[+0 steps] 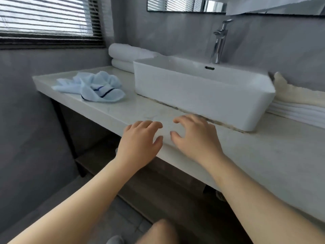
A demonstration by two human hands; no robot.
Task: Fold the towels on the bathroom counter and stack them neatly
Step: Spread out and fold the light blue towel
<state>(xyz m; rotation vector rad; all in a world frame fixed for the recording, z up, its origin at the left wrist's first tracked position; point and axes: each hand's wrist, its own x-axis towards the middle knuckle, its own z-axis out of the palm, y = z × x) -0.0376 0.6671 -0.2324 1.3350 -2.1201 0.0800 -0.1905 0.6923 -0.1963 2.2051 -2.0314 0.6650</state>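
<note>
Bare counter (133,110) runs open between the crumpled blue towel (91,87) and the basin (202,88) blocking the right.

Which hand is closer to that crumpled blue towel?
Left. The left hand is right of and nearer the camera than the blue towel; the right hand lies farther right.

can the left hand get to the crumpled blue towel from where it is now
Probably yes. The left hand is open over the counter's front edge, holding nothing, and the blue towel lies farther left with only bare counter between. The sink sits off to the right.
</note>
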